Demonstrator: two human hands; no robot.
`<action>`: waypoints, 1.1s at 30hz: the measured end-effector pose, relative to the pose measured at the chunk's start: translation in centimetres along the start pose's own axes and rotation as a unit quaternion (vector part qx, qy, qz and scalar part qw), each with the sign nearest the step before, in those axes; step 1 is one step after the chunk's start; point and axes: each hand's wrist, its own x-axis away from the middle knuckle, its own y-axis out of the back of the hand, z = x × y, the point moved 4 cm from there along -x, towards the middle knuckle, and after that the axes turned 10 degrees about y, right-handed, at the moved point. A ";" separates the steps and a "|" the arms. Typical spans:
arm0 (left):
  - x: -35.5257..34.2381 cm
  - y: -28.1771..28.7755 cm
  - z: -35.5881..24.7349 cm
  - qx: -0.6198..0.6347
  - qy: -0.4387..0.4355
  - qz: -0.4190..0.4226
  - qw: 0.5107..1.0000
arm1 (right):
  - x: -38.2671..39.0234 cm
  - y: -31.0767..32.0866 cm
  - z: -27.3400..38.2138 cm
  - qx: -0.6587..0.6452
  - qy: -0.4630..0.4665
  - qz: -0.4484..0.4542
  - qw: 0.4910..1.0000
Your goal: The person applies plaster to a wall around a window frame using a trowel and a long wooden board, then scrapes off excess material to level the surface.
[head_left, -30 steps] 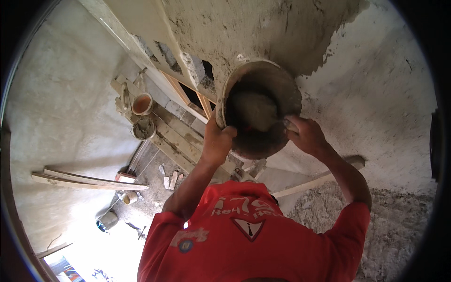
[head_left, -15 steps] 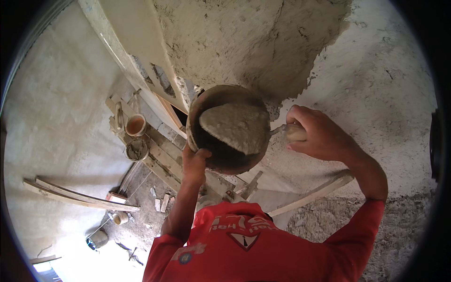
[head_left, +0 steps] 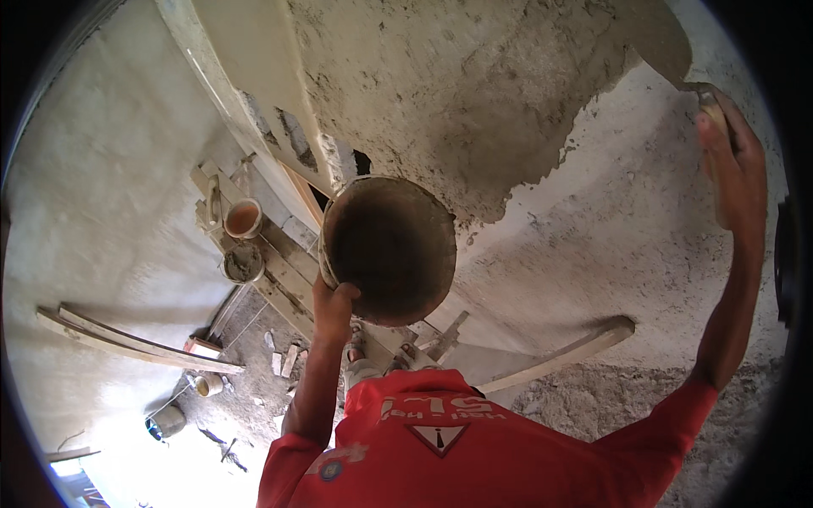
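Observation:
My left hand [head_left: 333, 309] grips the rim of a round, mortar-stained bucket [head_left: 428, 222], thumb over the edge. The bucket's mouth is turned toward me; its inside is dark, and I cannot make out how much mortar it holds. Far to the upper right, my right hand [head_left: 738, 165] is closed around the pale handle of a trowel [head_left: 713, 114]. The trowel's blade is up against the wall, where it blends with the grey-brown mortar. A patch of wet mortar [head_left: 474, 93] with a ragged lower edge covers the upper wall, beside paler bare wall [head_left: 635, 169].
Planks [head_left: 284, 262] below to the left carry a pail of reddish liquid [head_left: 243, 218], a pail of mortar [head_left: 243, 262] and a handled float [head_left: 213, 199]. Long boards [head_left: 135, 343] lean at the left wall. A wooden beam [head_left: 563, 356] juts at right. Broken bricks [head_left: 288, 360] lie on the floor.
My right hand has swung up and right with the trowel, carrying its mortar load from over the bucket to the wall. The bucket has shifted slightly left and down.

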 end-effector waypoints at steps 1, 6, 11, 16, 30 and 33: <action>0.0 -0.2 0.1 0.000 0.001 0.002 1.000 | 0.1 0.6 0.1 0.031 0.013 0.005 0.999; 0.1 -1.4 0.7 -0.048 -0.050 0.023 0.997 | 4.3 -6.0 2.2 -0.113 -0.003 0.218 0.969; 1.0 -3.8 0.4 -0.055 -0.069 0.123 0.988 | 10.3 -15.6 3.0 -0.068 0.172 0.450 0.874; 1.6 -6.7 -0.5 -0.139 -0.114 0.136 0.974 | 13.2 -19.5 6.8 0.104 0.322 0.343 0.876; 5.6 -9.7 -5.0 -0.345 -0.165 0.063 0.922 | 19.8 -30.1 2.9 -0.180 0.209 0.367 0.888; 5.8 -9.2 -4.4 -0.337 -0.237 0.058 0.909 | 21.4 -31.9 4.6 -0.341 0.188 0.300 0.871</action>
